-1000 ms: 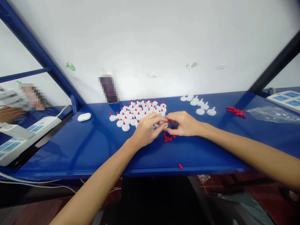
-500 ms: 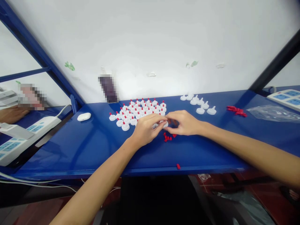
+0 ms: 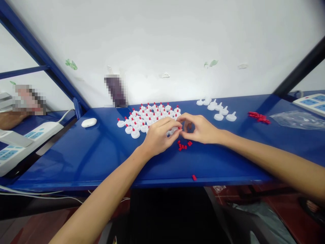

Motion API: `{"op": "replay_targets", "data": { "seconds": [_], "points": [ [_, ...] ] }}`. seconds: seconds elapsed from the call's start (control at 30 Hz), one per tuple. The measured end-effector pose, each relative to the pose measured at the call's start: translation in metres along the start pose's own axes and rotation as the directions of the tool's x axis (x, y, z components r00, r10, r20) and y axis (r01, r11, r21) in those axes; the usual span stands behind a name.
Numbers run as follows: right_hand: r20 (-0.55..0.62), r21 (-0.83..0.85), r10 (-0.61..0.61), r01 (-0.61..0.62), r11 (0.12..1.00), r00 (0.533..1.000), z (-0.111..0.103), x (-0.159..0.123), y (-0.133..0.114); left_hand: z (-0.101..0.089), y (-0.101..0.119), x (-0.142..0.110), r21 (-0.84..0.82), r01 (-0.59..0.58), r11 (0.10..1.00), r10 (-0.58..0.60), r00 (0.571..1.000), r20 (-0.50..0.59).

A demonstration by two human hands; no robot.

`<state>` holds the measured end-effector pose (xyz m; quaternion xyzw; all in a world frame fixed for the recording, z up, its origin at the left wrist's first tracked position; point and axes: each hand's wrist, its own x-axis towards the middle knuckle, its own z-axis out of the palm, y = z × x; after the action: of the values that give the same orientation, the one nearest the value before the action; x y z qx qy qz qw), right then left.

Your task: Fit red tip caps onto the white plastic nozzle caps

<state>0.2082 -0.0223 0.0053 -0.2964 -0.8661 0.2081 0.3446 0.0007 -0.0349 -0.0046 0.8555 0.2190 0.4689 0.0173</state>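
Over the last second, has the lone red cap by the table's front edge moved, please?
No; the lone red cap keeps its spot on the table's front edge.

We note a glossy blue table (image 3: 88, 159). White caps (image 3: 142, 118) carry red tips; plain white caps (image 3: 218, 110) sit apart. Red plugs (image 3: 184, 145) and another red pile (image 3: 259, 117) show. White case (image 3: 88, 122); white strip (image 3: 27, 137) with pale blue sockets.
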Motion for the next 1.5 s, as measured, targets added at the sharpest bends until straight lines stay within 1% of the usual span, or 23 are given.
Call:
{"op": "replay_targets", "data": {
  "seconds": [0.03, 0.07, 0.1, 0.17, 0.2, 0.23, 0.27, 0.3, 0.33, 0.4, 0.5, 0.6, 0.67, 0.8, 0.87, 0.97, 1.07, 1.13, 1.17, 1.23, 1.33, 1.43, 1.5],
  "points": [
    [0.001, 0.096, 0.042, -0.042, 0.994, 0.999, 0.0, 0.001, 0.001, 0.0, 0.0, 0.001, 0.0, 0.003, 1.0, -0.003, 1.0, 0.01],
    [0.009, 0.22, 0.095, -0.095, 0.971, 0.995, -0.001, 0.002, 0.002, -0.001, 0.001, 0.001, 0.001, 0.007, 1.0, -0.007, 1.0, 0.019],
    [0.033, 0.355, 0.151, -0.153, 0.922, 0.988, -0.001, 0.004, 0.003, -0.001, 0.001, 0.002, 0.005, 0.014, 1.0, -0.014, 1.0, 0.025],
    [0.11, 0.587, 0.24, -0.258, 0.767, 0.965, -0.004, 0.007, 0.004, -0.001, 0.002, 0.002, 0.019, 0.023, 1.0, -0.024, 0.999, 0.024],
    [0.15, 0.657, 0.267, -0.298, 0.692, 0.952, -0.005, 0.008, 0.005, -0.001, 0.001, 0.002, 0.027, 0.022, 0.999, -0.022, 1.0, 0.017],
    [0.187, 0.696, 0.287, -0.333, 0.636, 0.939, -0.005, 0.009, 0.005, -0.001, 0.001, 0.002, 0.037, 0.015, 0.999, -0.015, 1.0, 0.012],
    [0.226, 0.707, 0.301, -0.368, 0.604, 0.927, -0.006, 0.009, 0.004, 0.0, 0.0, 0.002, 0.05, 0.002, 0.999, -0.002, 1.0, 0.011],
    [0.268, 0.697, 0.306, -0.403, 0.593, 0.913, -0.006, 0.009, 0.004, 0.0, 0.0, 0.001, 0.068, -0.022, 0.997, 0.02, 1.0, 0.022],
    [0.307, 0.673, 0.308, -0.434, 0.599, 0.901, -0.006, 0.009, 0.003, 0.001, -0.001, 0.0, 0.089, -0.056, 0.994, 0.052, 0.998, 0.044],
    [0.369, 0.6, 0.298, -0.471, 0.647, 0.88, -0.005, 0.007, -0.001, 0.002, -0.002, -0.001, 0.134, -0.136, 0.981, 0.122, 0.987, 0.109],
    [0.402, 0.518, 0.254, -0.447, 0.729, 0.88, -0.004, 0.004, -0.007, 0.003, -0.002, -0.001, 0.181, -0.213, 0.96, 0.184, 0.969, 0.167],
    [0.364, 0.481, 0.207, -0.374, 0.793, 0.908, -0.003, 0.003, -0.012, 0.002, 0.0, 0.001, 0.203, -0.236, 0.95, 0.202, 0.964, 0.173],
    [0.33, 0.438, 0.203, -0.34, 0.832, 0.922, -0.002, 0.003, -0.013, 0.002, 0.0, 0.001, 0.207, -0.246, 0.947, 0.212, 0.962, 0.173],
    [0.279, 0.302, 0.214, -0.297, 0.906, 0.936, -0.001, 0.002, -0.015, 0.0, 0.001, 0.001, 0.204, -0.234, 0.951, 0.205, 0.966, 0.156],
    [0.273, 0.27, 0.212, -0.286, 0.919, 0.938, -0.001, 0.002, -0.016, -0.001, 0.003, 0.002, 0.207, -0.224, 0.952, 0.199, 0.97, 0.139],
    [0.265, 0.302, 0.151, -0.231, 0.925, 0.952, -0.001, 0.001, -0.018, 0.0, 0.005, 0.003, 0.203, -0.222, 0.954, 0.203, 0.973, 0.107],
    [0.191, 0.344, 0.06, -0.124, 0.931, 0.98, 0.001, 0.001, -0.019, 0.004, 0.006, 0.004, 0.206, -0.222, 0.953, 0.211, 0.975, 0.075],
    [0.175, 0.398, 0.053, -0.119, 0.91, 0.983, 0.004, 0.0, -0.019, 0.008, 0.006, 0.004, 0.242, -0.228, 0.943, 0.223, 0.974, 0.046],
    [0.176, 0.43, 0.072, -0.143, 0.892, 0.982, 0.006, 0.0, -0.018, 0.01, 0.006, 0.004, 0.266, -0.229, 0.936, 0.229, 0.973, 0.035],
    [0.16, 0.474, 0.151, -0.21, 0.855, 0.976, 0.012, -0.001, -0.018, 0.013, 0.007, 0.003, 0.316, -0.218, 0.923, 0.22, 0.975, 0.029],
    [0.078, 0.499, 0.286, -0.285, 0.818, 0.955, 0.019, -0.001, -0.015, 0.014, 0.009, 0.003, 0.341, -0.179, 0.923, 0.166, 0.984, 0.067],
    [0.009, 0.566, 0.354, -0.297, 0.769, 0.935, 0.019, 0.001, -0.01, 0.012, 0.012, 0.004, 0.294, -0.149, 0.944, 0.126, 0.987, 0.096],
    [-0.015, 0.625, 0.373, -0.283, 0.728, 0.928, 0.015, 0.003, -0.004, 0.009, 0.013, 0.003, 0.265, -0.105, 0.959, 0.091, 0.994, 0.064]
  ]
}}
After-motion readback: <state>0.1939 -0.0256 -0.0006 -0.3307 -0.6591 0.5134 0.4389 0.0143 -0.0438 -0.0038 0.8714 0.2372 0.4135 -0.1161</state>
